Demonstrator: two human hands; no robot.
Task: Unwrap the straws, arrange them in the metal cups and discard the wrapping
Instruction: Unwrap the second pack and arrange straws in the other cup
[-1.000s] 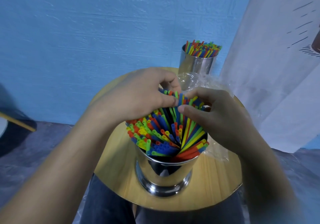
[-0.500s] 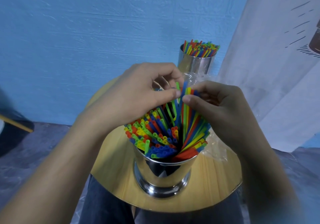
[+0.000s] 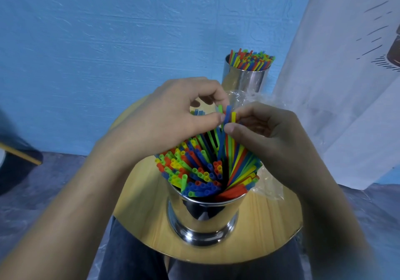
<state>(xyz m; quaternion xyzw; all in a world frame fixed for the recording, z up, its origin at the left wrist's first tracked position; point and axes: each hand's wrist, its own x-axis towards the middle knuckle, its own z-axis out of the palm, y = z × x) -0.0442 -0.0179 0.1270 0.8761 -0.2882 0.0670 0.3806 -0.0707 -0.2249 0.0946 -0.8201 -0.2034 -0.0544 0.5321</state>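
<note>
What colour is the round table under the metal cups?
Pale yellowish wood; the table shows best in head view.

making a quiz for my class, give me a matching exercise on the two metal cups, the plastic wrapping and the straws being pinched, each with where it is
Things
1. near metal cup
2. far metal cup
3. plastic wrapping
4. pinched straws

Places
a. held above the rest between left hand and right hand
b. far edge of the table
c. near edge of the table
d. lying on the table under the right hand

Pairs: 1-c, 2-b, 3-d, 4-a
</note>
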